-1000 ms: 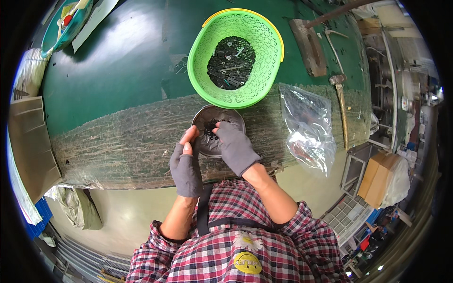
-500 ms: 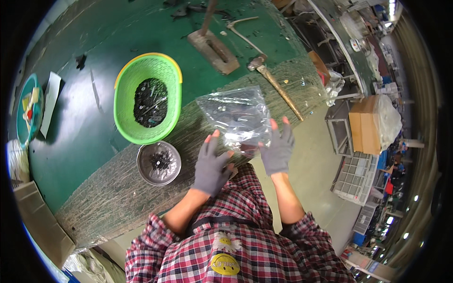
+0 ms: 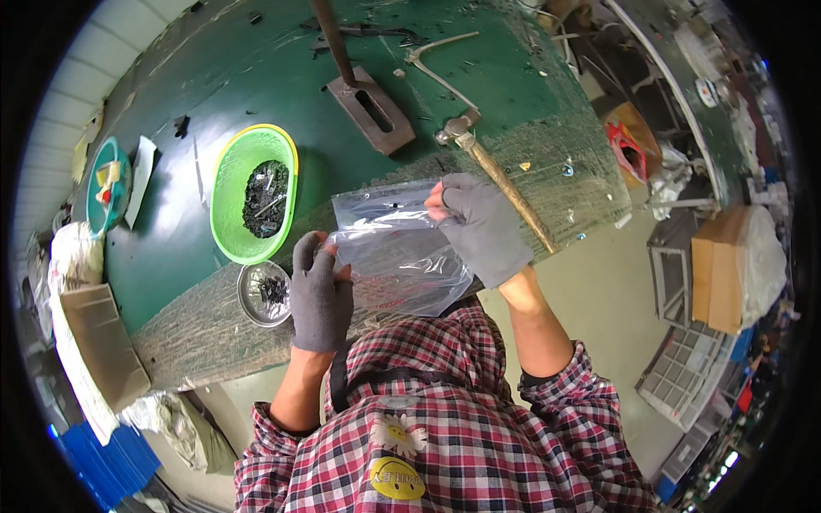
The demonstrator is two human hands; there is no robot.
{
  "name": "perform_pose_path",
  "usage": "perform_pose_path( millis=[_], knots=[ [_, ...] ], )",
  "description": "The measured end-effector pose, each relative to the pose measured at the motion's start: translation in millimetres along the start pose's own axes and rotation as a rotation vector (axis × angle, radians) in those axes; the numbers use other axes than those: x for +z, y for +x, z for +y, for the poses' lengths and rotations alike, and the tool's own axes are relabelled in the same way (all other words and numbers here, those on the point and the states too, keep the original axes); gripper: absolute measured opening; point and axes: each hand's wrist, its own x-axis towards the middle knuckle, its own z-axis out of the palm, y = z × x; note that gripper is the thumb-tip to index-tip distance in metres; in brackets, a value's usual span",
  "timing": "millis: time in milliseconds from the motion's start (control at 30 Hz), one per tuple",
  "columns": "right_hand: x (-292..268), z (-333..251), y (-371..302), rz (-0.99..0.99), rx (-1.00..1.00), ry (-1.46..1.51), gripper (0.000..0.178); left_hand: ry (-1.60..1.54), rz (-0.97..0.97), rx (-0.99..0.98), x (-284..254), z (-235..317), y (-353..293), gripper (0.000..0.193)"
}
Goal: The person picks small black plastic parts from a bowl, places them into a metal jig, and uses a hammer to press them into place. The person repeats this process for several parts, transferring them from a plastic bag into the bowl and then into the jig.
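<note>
A transparent plastic bag [image 3: 398,269] lies across the worn table edge in front of me, with a few small dark bits showing near its far side. My left hand [image 3: 321,295], in a grey fingerless glove, pinches the bag's left edge. Over the bag's far right part, my right hand [image 3: 484,229] is closed with curled fingers gripping the film. Left of the bag stands a green basket [image 3: 224,184] with a yellow rim, holding small dark parts. A round metal bowl [image 3: 248,309] with small black pieces sits beside my left hand.
A hammer [image 3: 505,190] with a wooden handle lies right of the bag. Beyond it rests a slotted metal block [image 3: 389,126] with an upright rod. A teal basket [image 3: 96,192] stands far left. Cardboard boxes [image 3: 717,272] and a metal frame are on the right.
Both hands have moved onto the bag; the left went left to its edge, the right went farther up and closed. The bag is spread flatter. The view has shifted slightly.
</note>
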Motion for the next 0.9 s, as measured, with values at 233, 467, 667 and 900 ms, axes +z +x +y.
perform_pose_path(
  millis=[233,467,667,900],
  knots=[
    [-19,17,37,0.000,-0.185,0.141,0.011,0.081,0.045,-0.085,0,40,12,0.070],
    [-39,-31,11,-0.036,-0.231,-0.040,0.009,-0.040,-0.164,-0.228,6,35,-15,0.070],
    [65,10,-43,-0.614,0.063,-0.339,0.013,-0.148,-0.109,-0.001,13,39,-22,0.079],
    [176,98,4,-0.268,0.171,-0.457,0.049,-0.326,-0.187,-0.069,37,4,-47,0.076]
  ],
)
